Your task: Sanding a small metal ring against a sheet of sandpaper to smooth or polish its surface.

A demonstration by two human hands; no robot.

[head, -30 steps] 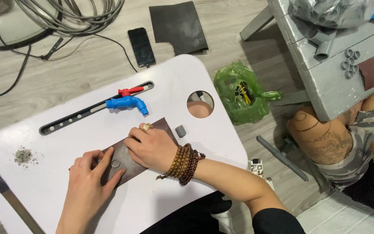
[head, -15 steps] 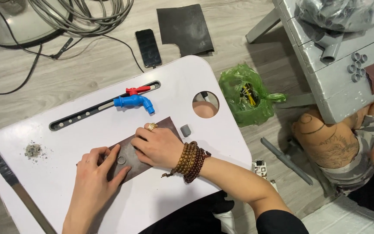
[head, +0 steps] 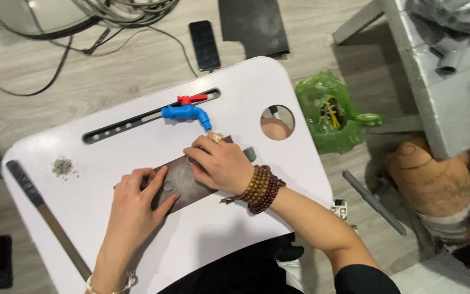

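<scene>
white bench [head: 137, 158] fills the middle | dark sandpaper sheet [head: 183, 182] at its centre | blue tap [head: 187, 114] with red handle at 12 o'clock of the sheet | right hand [head: 221, 163] fingers pressed down on a small ring [head: 190, 160] on the sheet | left hand [head: 137, 201] at 8 o'clock, flat, fingers spread, holding the sheet beside a small washer [head: 168, 185]

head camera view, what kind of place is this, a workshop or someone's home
Probably a home floor used as a makeshift plumbing workspace: a small white lap table on wood-look flooring, a blue plastic tap resting on it, and grey pipe fittings on a bench beside it. Both hands press a brown abrasive sheet.
</scene>
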